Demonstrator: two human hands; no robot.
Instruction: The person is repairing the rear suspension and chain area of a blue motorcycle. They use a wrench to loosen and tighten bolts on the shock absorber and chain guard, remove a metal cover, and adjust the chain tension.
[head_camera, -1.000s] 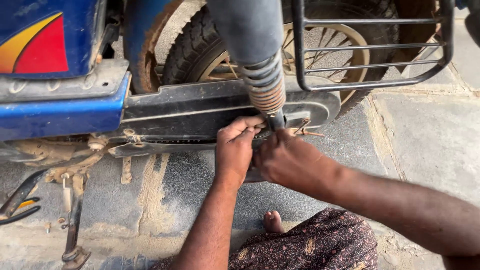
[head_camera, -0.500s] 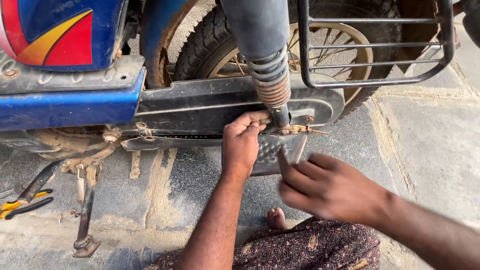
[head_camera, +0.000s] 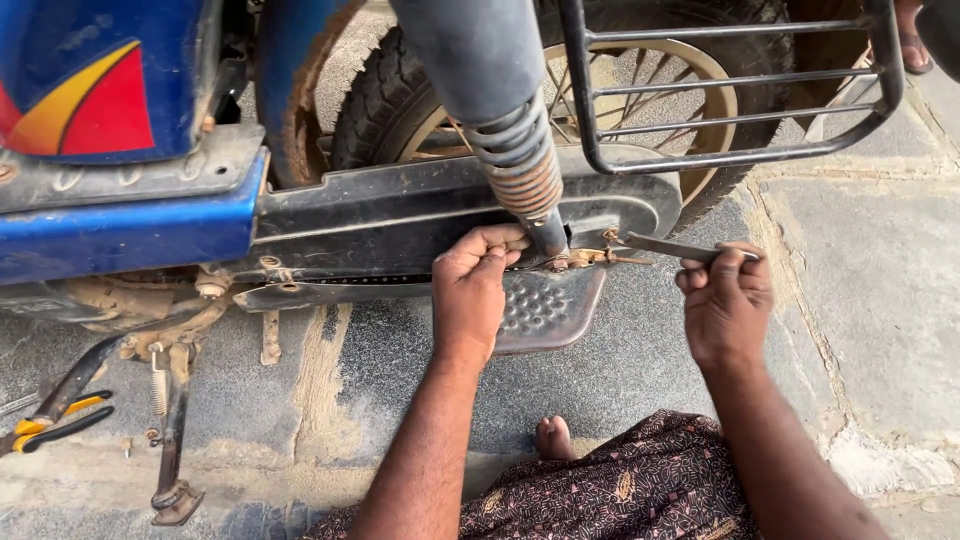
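Yellow-handled pliers (head_camera: 45, 428) lie on the ground at far left, next to the side stand (head_camera: 172, 440). The left hand (head_camera: 475, 290) is up against the black chain cover (head_camera: 400, 215), fingers curled together at the bottom of the rear shock (head_camera: 520, 175) (can't tell what they're pinching). The right hand (head_camera: 727, 300) is clamped on a flat spanner (head_camera: 670, 247), whose tip sits at the rusty axle nut (head_camera: 585, 258).
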